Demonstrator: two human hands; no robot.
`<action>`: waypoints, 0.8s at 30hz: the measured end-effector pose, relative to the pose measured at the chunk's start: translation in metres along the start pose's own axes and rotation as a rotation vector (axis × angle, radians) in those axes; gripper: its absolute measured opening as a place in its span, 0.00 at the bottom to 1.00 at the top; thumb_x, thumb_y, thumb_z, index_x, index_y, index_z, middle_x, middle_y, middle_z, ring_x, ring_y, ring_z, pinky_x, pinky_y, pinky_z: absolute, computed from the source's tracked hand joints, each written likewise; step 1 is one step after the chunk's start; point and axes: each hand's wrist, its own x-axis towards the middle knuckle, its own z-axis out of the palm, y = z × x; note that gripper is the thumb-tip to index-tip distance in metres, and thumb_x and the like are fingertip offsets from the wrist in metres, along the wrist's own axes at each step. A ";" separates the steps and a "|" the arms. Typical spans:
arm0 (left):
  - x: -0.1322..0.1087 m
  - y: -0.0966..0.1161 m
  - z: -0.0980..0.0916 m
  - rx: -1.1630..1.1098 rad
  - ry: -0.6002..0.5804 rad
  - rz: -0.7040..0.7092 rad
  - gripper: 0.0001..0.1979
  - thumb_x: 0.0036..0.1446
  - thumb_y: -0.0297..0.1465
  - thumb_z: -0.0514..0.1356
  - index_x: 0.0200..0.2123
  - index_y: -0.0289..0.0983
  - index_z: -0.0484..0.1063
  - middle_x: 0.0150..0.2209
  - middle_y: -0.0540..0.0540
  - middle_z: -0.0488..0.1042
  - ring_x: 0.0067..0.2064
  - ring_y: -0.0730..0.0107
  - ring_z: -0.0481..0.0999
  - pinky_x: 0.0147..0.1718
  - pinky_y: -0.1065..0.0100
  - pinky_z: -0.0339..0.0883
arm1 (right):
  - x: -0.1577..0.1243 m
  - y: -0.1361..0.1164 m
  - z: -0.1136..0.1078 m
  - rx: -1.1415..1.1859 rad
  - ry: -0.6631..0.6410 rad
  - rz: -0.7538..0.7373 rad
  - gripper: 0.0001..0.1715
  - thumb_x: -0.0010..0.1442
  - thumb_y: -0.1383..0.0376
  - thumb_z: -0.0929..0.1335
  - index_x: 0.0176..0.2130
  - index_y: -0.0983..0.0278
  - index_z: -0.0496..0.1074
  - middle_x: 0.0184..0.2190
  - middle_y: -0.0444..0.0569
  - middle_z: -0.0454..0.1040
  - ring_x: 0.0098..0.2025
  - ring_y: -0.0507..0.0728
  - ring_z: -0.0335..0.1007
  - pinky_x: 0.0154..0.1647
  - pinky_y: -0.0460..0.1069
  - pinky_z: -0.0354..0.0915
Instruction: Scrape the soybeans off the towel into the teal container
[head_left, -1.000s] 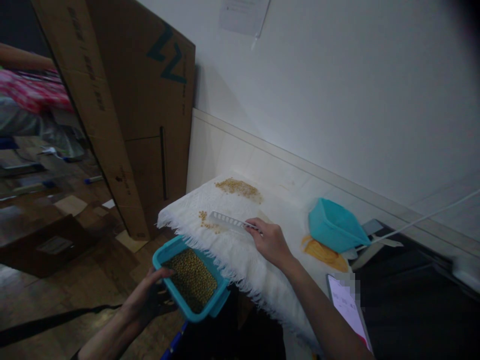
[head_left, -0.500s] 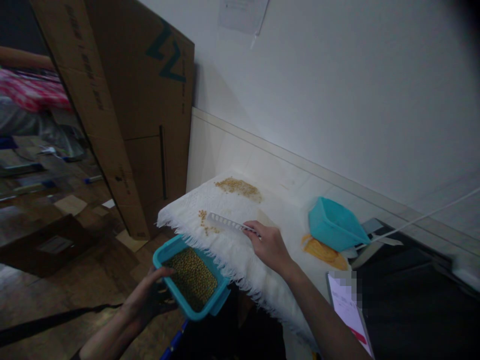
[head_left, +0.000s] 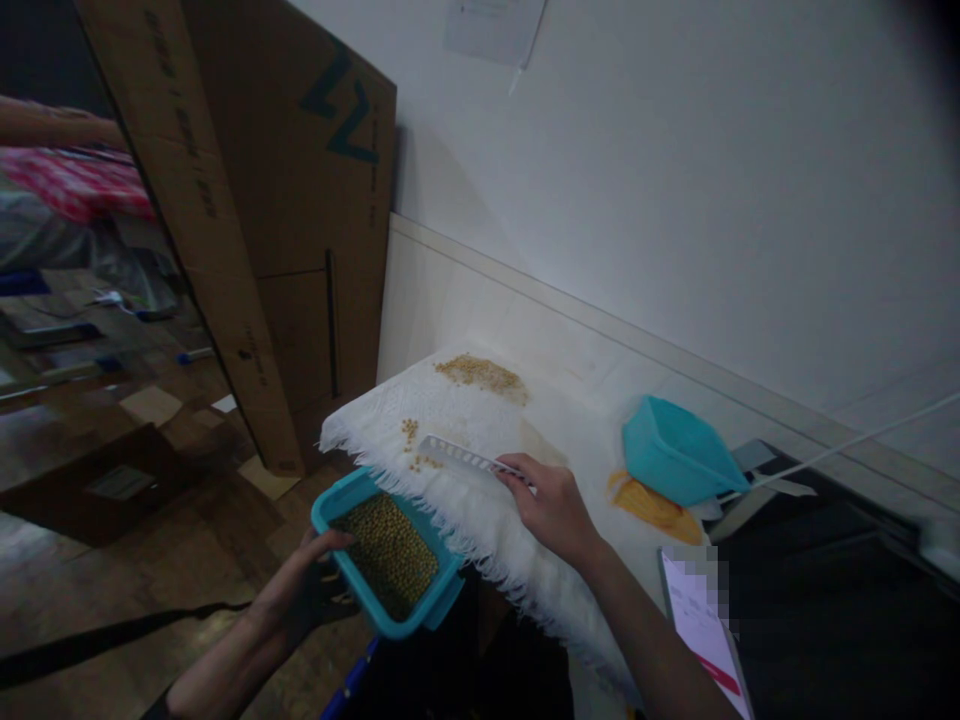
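My left hand (head_left: 300, 590) grips the left side of a turquoise plastic basin (head_left: 409, 628), its thumb over the rim. Many yellowish beans (head_left: 394, 555) lie inside it. The basin is tilted a little, just below the fringed edge of a white cloth (head_left: 480, 505). My right hand (head_left: 551, 505) is closed on a thin, pale slotted strip (head_left: 465, 455), held low over the cloth. Beside the strip's far end sit a few loose beans (head_left: 409, 430) near the fringe. Farther back on the cloth is a spread-out patch of beans (head_left: 484, 375).
A second turquoise basin (head_left: 667, 450) stands to the right by an orange-yellow cloth (head_left: 656, 510). Below that lies a phone-like screen (head_left: 697, 620). A tall cardboard box (head_left: 300, 200) rises at left, and a white wall (head_left: 675, 180) at the back. Another person's arm (head_left: 60, 125) shows far left.
My right hand has drawn the slotted strip slightly toward the cloth's fringed edge. The left hand keeps its hold on the basin. The whole view has shifted a little.
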 end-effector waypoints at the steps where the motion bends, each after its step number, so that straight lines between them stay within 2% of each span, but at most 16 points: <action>1: 0.000 0.000 0.000 -0.001 -0.004 0.001 0.21 0.52 0.37 0.72 0.45 0.47 0.67 0.30 0.50 0.79 0.33 0.55 0.82 0.38 0.54 0.76 | -0.002 0.000 -0.001 0.004 0.006 0.002 0.12 0.69 0.70 0.69 0.45 0.58 0.83 0.36 0.47 0.88 0.35 0.58 0.86 0.38 0.47 0.76; 7: 0.001 0.001 -0.001 0.000 -0.013 -0.010 0.21 0.53 0.38 0.71 0.46 0.46 0.67 0.29 0.50 0.78 0.33 0.56 0.81 0.38 0.54 0.76 | -0.007 -0.001 -0.005 0.005 -0.009 0.017 0.12 0.69 0.70 0.69 0.45 0.58 0.83 0.37 0.46 0.88 0.36 0.58 0.87 0.38 0.47 0.77; 14: -0.002 0.002 0.001 -0.010 0.011 0.015 0.25 0.45 0.38 0.74 0.45 0.46 0.70 0.31 0.48 0.80 0.32 0.54 0.82 0.36 0.54 0.76 | -0.010 0.000 -0.006 0.019 0.001 0.022 0.11 0.69 0.69 0.69 0.45 0.57 0.83 0.36 0.46 0.88 0.35 0.58 0.87 0.37 0.47 0.78; 24: -0.005 0.006 0.009 0.001 0.044 -0.005 0.19 0.50 0.35 0.71 0.43 0.46 0.67 0.29 0.49 0.77 0.32 0.53 0.81 0.36 0.54 0.77 | -0.014 -0.004 -0.007 0.047 0.006 0.034 0.11 0.68 0.68 0.69 0.45 0.57 0.83 0.36 0.46 0.88 0.35 0.58 0.87 0.35 0.47 0.78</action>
